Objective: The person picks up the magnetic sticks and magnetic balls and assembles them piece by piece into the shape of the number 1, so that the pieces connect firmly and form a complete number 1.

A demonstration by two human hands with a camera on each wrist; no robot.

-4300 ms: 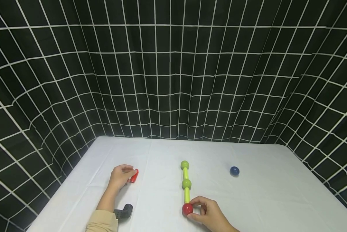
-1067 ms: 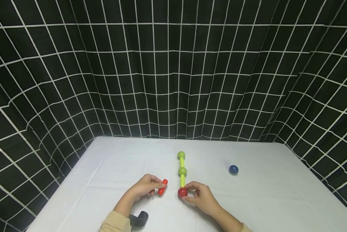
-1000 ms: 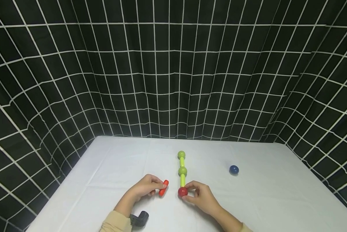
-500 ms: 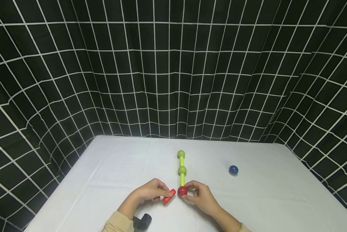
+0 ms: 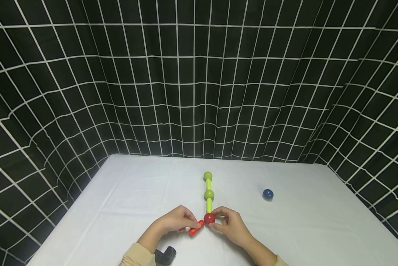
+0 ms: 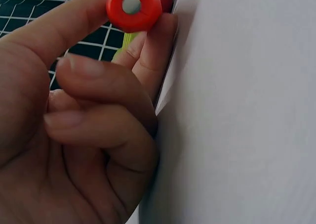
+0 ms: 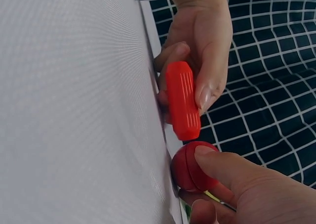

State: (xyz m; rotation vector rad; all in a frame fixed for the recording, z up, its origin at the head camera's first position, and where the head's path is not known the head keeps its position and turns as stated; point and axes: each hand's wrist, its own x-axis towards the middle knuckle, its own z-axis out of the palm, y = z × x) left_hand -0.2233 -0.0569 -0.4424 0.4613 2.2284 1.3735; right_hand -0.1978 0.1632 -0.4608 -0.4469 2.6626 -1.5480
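Observation:
My left hand [image 5: 179,221] pinches a red ribbed magnetic rod [image 5: 195,229] between thumb and index finger. In the left wrist view the rod's near end [image 6: 132,23] faces the camera, with a grey metal disc at its centre. My right hand [image 5: 231,224] grips a red ball [image 5: 209,218] with thumb and fingers. The rod's far end points at the ball, right at its surface in the right wrist view, where the rod's side [image 7: 182,100] shows fully. From the ball a straight chain runs away: a yellow-green rod [image 5: 209,205], a green ball [image 5: 209,194], another rod [image 5: 208,184] and another green ball [image 5: 208,176].
A dark blue ball [image 5: 268,194] lies apart on the right of the white-covered table [image 5: 136,184]. Black curtains [image 5: 185,92] with white grid lines surround the table at the back and sides. A dark device [image 5: 167,255] is strapped at the left wrist.
My left hand has brought the red rod from the left side of the table to the red ball, turning it toward the ball. The chain has shifted away slightly, my right hand staying on the ball.

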